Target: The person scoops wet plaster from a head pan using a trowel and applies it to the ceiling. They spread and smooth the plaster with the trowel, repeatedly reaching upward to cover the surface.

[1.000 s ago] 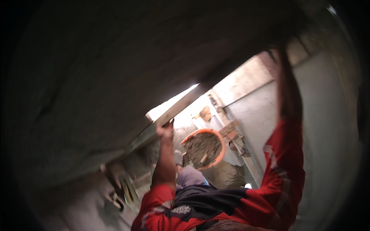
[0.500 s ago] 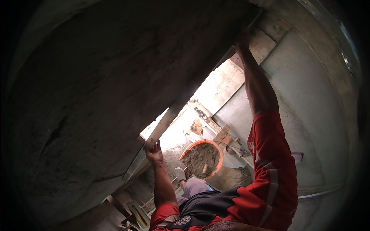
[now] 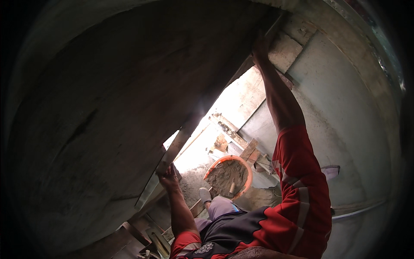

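A long, pale straightedge runs diagonally along the edge of a dark plastered surface. My left hand is closed round its lower part, fingers curled over the edge. Higher up and to the right, my right arm is stretched out, and my right hand grips the upper part of the straightedge in deep shadow. Its fingers are hard to make out there. Between my arms and below, an orange-rimmed tub holds wet grey mortar, with a small tool handle sticking out.
Wooden boards and blocks stand beside the tub. Bright light comes through an opening behind the straightedge. A smooth grey wall rises at the right. At the lower left lie a plastering float and planks. My shoe is next to the tub.
Both hands and the straightedge have shifted slightly left against the plastered surface, the left hand also a little lower and the right a little higher. Both grips stay closed.
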`<state>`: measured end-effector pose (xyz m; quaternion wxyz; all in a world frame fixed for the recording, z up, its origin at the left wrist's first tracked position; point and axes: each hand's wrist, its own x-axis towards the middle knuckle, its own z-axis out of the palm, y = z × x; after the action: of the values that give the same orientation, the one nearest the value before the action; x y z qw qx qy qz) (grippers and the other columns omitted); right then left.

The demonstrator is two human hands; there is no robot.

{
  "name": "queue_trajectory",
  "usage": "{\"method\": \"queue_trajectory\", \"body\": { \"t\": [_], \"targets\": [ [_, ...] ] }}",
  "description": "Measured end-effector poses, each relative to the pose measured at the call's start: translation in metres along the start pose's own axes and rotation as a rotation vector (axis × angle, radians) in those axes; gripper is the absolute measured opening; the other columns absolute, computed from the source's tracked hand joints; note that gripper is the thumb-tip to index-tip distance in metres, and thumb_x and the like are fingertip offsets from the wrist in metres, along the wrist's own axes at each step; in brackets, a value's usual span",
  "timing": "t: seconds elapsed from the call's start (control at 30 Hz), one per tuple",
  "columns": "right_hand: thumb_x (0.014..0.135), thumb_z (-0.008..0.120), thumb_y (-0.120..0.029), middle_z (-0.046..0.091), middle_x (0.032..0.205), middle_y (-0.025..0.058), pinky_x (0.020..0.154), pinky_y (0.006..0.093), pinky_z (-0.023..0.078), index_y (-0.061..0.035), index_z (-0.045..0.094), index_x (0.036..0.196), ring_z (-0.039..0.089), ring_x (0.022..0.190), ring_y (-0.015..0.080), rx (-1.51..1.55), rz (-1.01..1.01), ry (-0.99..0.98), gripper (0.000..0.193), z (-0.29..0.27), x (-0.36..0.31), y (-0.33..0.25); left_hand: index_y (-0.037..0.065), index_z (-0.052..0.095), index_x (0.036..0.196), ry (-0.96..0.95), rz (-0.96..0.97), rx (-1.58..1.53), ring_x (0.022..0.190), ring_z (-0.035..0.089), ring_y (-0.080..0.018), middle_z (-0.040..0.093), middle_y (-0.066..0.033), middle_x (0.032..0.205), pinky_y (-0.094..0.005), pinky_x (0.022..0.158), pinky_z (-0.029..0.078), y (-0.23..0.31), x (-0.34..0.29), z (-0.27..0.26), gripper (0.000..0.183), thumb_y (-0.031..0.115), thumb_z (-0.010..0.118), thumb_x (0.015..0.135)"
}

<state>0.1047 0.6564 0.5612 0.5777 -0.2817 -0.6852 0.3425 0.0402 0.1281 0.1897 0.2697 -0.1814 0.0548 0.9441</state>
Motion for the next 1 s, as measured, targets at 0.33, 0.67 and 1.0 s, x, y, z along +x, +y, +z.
{"method": "queue_trajectory", "body": {
  "t": [0.33, 0.67, 1.0],
  "targets": [
    [0.098, 0.033, -0.038, 0.056, 0.095, 0.0065, 0.046, 0.0218, 0.041, -0.0080, 0.041, 0.132, 0.048, 0.058, 0.0102, 0.077, 0.002, -0.047, 0.046, 0.015, -0.022, 0.001, 0.002, 0.053, 0.115, 0.009, -0.005, -0.012, 0.105, 0.057, -0.0320, 0.058, -0.0159, 0.114, -0.0526, 0.092, 0.046, 0.046, -0.004, -0.029, 0.037, 0.030, 0.047, 0.093],
    [0.098, 0.031, -0.039, 0.047, 0.129, 0.0205, 0.101, 0.0364, 0.035, 0.0014, 0.043, 0.129, 0.045, 0.119, 0.0300, -0.021, 0.172, -0.033, 0.052, 0.032, -0.076, -0.081, 0.008, 0.050, 0.122, 0.016, -0.043, -0.043, 0.111, 0.052, -0.0310, 0.053, -0.0125, 0.123, -0.0543, 0.091, 0.046, 0.082, -0.014, -0.038, 0.039, 0.031, 0.051, 0.091],
    [0.098, 0.032, -0.036, 0.050, 0.125, 0.0210, 0.098, 0.0356, 0.038, 0.0025, 0.046, 0.127, 0.048, 0.116, 0.0304, -0.020, 0.022, -0.069, 0.049, 0.049, -0.096, -0.085, 0.007, 0.049, 0.123, -0.004, -0.042, 0.010, 0.113, 0.052, -0.0307, 0.053, -0.0116, 0.124, -0.0515, 0.092, 0.046, 0.121, -0.019, -0.060, 0.041, 0.030, 0.053, 0.089]
  ]
}}
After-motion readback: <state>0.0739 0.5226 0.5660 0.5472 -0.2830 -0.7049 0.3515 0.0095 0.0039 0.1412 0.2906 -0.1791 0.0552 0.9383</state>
